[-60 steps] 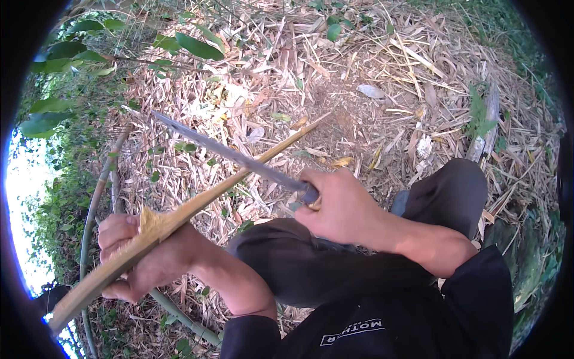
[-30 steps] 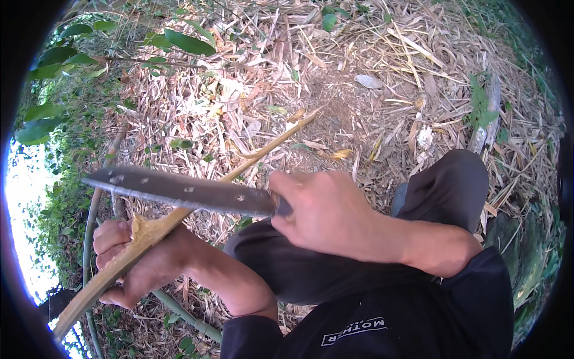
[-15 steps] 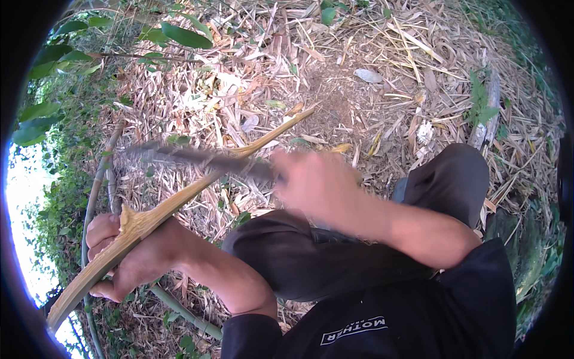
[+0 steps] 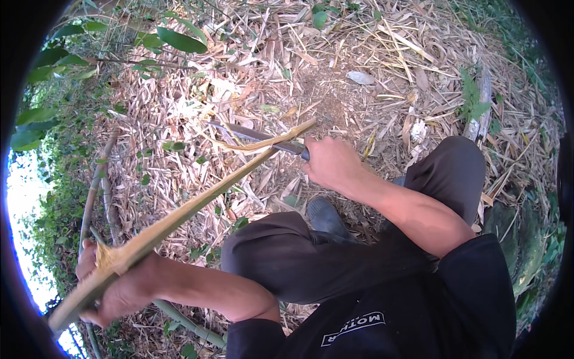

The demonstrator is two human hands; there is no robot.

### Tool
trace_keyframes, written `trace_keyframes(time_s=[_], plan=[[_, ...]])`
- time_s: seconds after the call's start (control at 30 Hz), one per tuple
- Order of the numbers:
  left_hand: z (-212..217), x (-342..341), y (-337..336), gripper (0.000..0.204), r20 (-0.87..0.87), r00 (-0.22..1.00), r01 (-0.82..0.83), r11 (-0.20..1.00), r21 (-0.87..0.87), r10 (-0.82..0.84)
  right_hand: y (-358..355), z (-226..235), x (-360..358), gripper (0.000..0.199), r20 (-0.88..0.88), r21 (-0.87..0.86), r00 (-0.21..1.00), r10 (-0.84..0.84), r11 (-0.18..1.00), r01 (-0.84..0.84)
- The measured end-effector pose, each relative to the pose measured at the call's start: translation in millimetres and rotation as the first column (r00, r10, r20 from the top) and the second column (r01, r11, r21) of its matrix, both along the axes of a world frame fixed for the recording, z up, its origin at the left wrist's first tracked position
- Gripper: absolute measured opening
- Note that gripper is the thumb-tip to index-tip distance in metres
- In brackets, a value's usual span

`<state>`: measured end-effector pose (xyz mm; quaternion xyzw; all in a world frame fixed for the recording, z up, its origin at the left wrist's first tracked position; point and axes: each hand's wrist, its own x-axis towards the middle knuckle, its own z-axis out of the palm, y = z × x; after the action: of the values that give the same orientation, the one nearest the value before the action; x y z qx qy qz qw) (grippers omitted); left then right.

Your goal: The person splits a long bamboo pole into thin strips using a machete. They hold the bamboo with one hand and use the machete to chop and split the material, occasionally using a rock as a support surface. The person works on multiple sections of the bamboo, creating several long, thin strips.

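A long split bamboo pole (image 4: 185, 216), pale yellow on its shaved face with a knobby node, slants from lower left up toward the middle. My left hand (image 4: 128, 284) is closed around its near part, just below the node. In my right hand (image 4: 332, 158) is the handle of a long knife (image 4: 236, 129), fingers wrapped round it. Its dark blade points left and crosses the pole close to the far end. A thin curled shaving (image 4: 239, 147) stands away from the pole beside the blade and seems attached near the tip.
Dry leaves and bamboo litter (image 4: 239, 72) cover the ground. Green leaves (image 4: 179, 40) hang at upper left. Thin poles (image 4: 95, 191) stand by the left edge. My bent knees and a dark boot (image 4: 329, 216) are close below the knife. A log (image 4: 478, 107) lies at right.
The blurred knife has moved along the pole, away toward its far end, and a shaving now lifts there. My left hand and the pole's near end have shifted slightly down.
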<state>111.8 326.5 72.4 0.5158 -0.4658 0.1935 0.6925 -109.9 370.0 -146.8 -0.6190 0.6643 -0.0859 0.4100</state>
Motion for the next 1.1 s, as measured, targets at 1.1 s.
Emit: trace_keyframes(time_s=[1.1], plan=[[-20,-85,-61,0.050,-0.339,0.914,0.189,0.974,-0.128,-0.222,7,-130,-44,0.052,-0.102,-0.400,0.993,0.052,0.912,-0.089]])
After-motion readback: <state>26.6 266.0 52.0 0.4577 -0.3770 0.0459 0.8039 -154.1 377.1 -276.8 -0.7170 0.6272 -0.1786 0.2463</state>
